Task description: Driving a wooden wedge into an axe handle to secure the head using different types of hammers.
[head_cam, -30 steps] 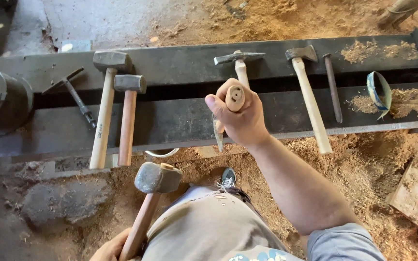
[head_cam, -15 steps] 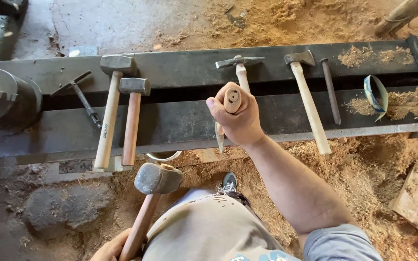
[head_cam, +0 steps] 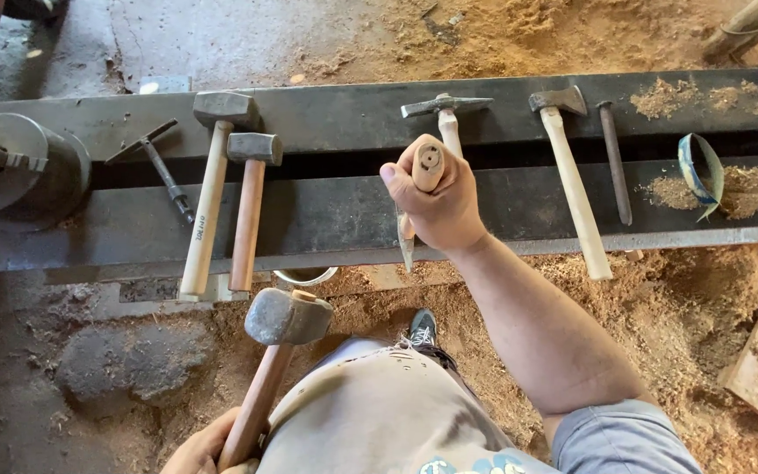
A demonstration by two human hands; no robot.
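— Gripping what, exactly, with the right hand [head_cam: 436, 202]?

— A chisel [head_cam: 420, 189]. The fingers are wrapped fully round its wooden handle, the round butt end showing at the top of the fist and the metal blade pointing down below it, over the front edge of the dark metal bench [head_cam: 335, 219].

— And the left hand [head_cam: 208, 449]?

— Low at the bottom edge, closed tight on the wooden handle of a mallet [head_cam: 284, 320]. Its grey head is up, in front of the bench and not touching it, above the person's lap.

— How many striking tools in all?

— Five that I count. The one in the left hand, then four lying on the bench: a large sledge hammer [head_cam: 212, 175] and a smaller hammer [head_cam: 250, 202] side by side on the left, a pick-headed hammer [head_cam: 446, 110] just behind the right fist, and a hatchet [head_cam: 569, 167] with a pale handle to the right of it.

— Anything else up there?

— One dark T-shaped key [head_cam: 161, 162] left of the two hammers, one slim metal punch [head_cam: 614, 162] just beside the hatchet, one curled strip of blue and pale material [head_cam: 699, 175] at the right among wood shavings, and one round lathe chuck [head_cam: 24, 167] at the far left. Sawdust covers the floor [head_cam: 677, 307].
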